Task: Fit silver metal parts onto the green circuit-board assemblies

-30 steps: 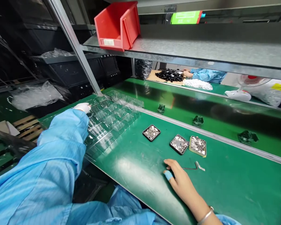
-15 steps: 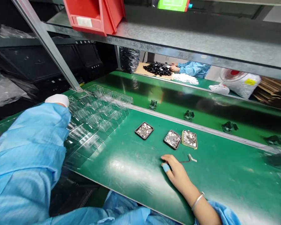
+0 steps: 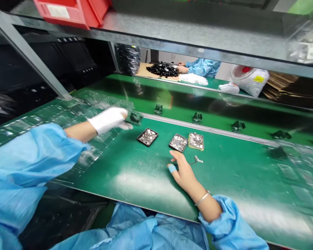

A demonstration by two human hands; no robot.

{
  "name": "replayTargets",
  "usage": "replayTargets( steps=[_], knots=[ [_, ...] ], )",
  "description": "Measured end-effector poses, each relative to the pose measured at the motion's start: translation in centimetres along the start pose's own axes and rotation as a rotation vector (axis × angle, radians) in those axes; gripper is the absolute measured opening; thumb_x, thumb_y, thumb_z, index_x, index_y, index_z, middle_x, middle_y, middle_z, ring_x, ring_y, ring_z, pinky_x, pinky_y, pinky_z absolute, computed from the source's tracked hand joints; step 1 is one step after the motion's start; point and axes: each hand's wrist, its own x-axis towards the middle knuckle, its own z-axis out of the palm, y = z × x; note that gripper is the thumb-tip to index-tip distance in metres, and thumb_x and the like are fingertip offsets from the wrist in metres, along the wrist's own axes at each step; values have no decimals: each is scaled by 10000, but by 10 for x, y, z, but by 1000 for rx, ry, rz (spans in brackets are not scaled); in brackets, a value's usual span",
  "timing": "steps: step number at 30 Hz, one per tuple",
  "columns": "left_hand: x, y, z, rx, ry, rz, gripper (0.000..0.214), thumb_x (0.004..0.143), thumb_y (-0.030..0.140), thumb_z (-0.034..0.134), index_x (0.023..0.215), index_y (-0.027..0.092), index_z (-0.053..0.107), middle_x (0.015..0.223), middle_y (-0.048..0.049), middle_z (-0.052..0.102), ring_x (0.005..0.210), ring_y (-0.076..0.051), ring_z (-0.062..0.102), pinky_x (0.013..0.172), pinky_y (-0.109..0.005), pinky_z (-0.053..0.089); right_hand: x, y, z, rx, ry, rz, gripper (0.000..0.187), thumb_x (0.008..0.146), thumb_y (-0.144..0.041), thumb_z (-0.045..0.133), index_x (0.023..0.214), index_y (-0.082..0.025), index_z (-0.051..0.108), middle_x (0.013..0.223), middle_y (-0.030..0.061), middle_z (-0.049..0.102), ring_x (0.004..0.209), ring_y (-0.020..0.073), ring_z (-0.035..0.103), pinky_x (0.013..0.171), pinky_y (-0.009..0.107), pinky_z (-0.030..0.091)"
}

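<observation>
My left hand (image 3: 110, 119), in a white glove, is closed on a small dark angular part (image 3: 134, 118) above the right edge of the clear plastic trays (image 3: 90, 107). The part's detail is blurred. My right hand (image 3: 183, 172), bare with blue tape round the thumb, is over the green table, its fingers apart and nothing in them. Just beyond its fingertips lies a black square dish (image 3: 178, 143) of small metal pieces, with a yellowish dish (image 3: 196, 141) beside it. Another black dish (image 3: 147, 136) sits further left. A small bent hex key (image 3: 197, 159) lies right of my fingers.
Several dark parts (image 3: 197, 117) stand in a row on the green belt behind a metal rail (image 3: 211, 129). More clear trays (image 3: 302, 177) lie at the right. A metal shelf (image 3: 172, 38) with a red bin (image 3: 67, 12) hangs over the work area. A co-worker's hands (image 3: 182, 68) handle black pieces opposite.
My left hand has come in from the far left over the trays and now shows the dark part in its fingers. The view has turned right; my right hand stays near the dishes.
</observation>
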Motion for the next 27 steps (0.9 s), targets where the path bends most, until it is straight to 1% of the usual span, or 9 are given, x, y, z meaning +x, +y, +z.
replayTargets(
  steps=[1,3,5,8,10,14,17,20,27],
  knots=[
    [-15,11,28,-42,-165,-15,340,690,461,647,729,129,584,656,-9,632,736,-192,632,696,-296,554,0,-2,-2,1,24,-17,535,911,-223,496,1421,-239,335,1350,162,505,1066,221,623,890,417,556],
    [-48,28,75,-228,-666,-143,315,702,465,615,757,156,579,630,-29,645,652,-204,653,604,-302,558,-2,-8,-7,10,36,-100,673,894,-303,550,1481,-250,224,1444,178,410,1268,269,504,988,472,498],
    [-74,38,107,-300,-989,-178,290,661,440,643,740,167,591,629,-35,658,582,-203,649,538,-293,545,-4,-14,-11,40,-29,-219,752,865,-383,596,1492,-257,201,1465,173,393,1344,289,426,1040,496,450],
    [-87,43,130,-258,-1140,-188,263,631,413,651,732,171,624,656,-37,680,539,-195,635,499,-285,527,-6,-21,-13,97,-157,-297,689,850,-420,607,1448,-258,308,1366,149,511,1246,265,522,999,451,484],
    [-81,40,132,-141,-1031,-173,256,680,414,599,759,174,641,666,-37,685,534,-188,630,505,-281,518,-7,-21,-11,109,-178,-252,627,846,-417,617,1398,-236,382,1292,142,566,1179,259,563,972,442,500],
    [-46,26,110,205,-528,3,250,785,341,491,868,187,669,785,-54,707,696,-192,666,633,-266,515,-5,-15,-6,64,-167,-84,564,831,-363,652,1330,-195,451,1257,150,577,1182,274,548,1002,477,475],
    [-15,9,91,660,-277,134,281,819,279,463,960,212,696,961,-75,709,904,-220,659,765,-281,491,-3,-12,-3,7,-225,14,540,837,-340,644,1315,-159,469,1254,170,570,1183,289,541,1007,497,466],
    [3,-4,87,928,-268,193,299,817,227,462,978,222,714,1020,-89,693,939,-238,648,799,-299,473,-3,-12,-5,-9,-224,36,545,843,-339,637,1323,-150,461,1274,179,557,1203,301,527,1026,518,446],
    [10,-4,107,985,-291,183,316,849,245,448,1010,163,707,1017,-166,667,925,-296,641,759,-337,468,-6,-12,-10,58,-182,59,464,893,-240,548,1339,-177,437,1298,164,532,1228,268,518,1008,476,481]
  ],
)
